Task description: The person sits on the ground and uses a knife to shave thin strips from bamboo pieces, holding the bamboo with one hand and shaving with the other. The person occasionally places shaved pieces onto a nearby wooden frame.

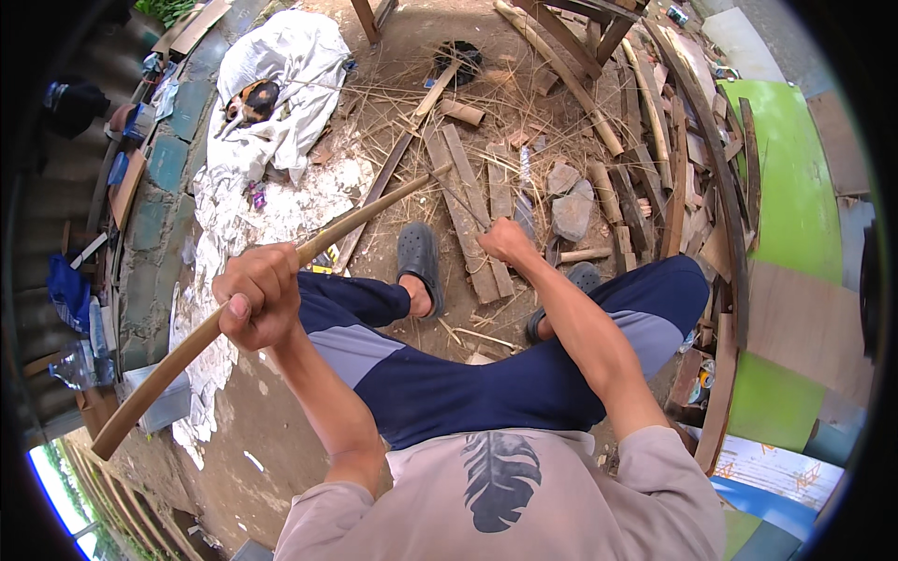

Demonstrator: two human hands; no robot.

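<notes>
My left hand (259, 297) is closed round a long, slightly curved bamboo strip (369, 213). The strip slants from the lower left up to a narrower end near the middle, above my legs. My right hand (506, 241) is closed on a thin, dark, rod-like piece (462, 202), which points up and left towards the strip's far end. Whether it is a blade or a stick I cannot tell, nor whether it touches the strip. Beyond my hands, flat wooden boards (465, 210) lie on the ground among thin shavings.
A cat (253, 101) with orange, black and white fur lies on a crumpled white cloth (304, 56) at the far left. Grey stones (572, 210) and stacked wood scraps (675, 168) are at the right, beside a green panel (790, 178). My feet wear grey clogs (420, 265).
</notes>
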